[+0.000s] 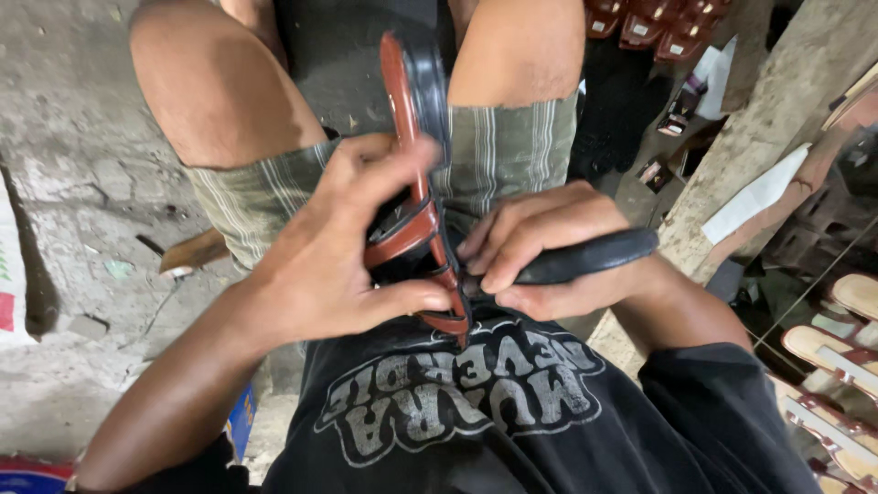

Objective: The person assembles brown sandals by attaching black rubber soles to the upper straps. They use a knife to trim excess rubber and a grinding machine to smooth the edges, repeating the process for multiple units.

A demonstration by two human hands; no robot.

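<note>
A brown leather sandal (409,137) with a dark sole stands on edge between my knees, its straps near my belly. My left hand (338,256) wraps around the sandal's strap part, thumb pressed near the lower strap. My right hand (540,252) grips a black-handled tool (594,256) whose handle sticks out to the right; its working end sits against the sandal's strap and is hidden by my fingers. I wear striped shorts and a black printed shirt.
Rough concrete floor (73,183) lies to the left with a small wooden piece (192,252). A concrete beam (777,128) runs along the right. Several finished sandals (841,357) lie at the far right, and more brown ones (649,23) at the top.
</note>
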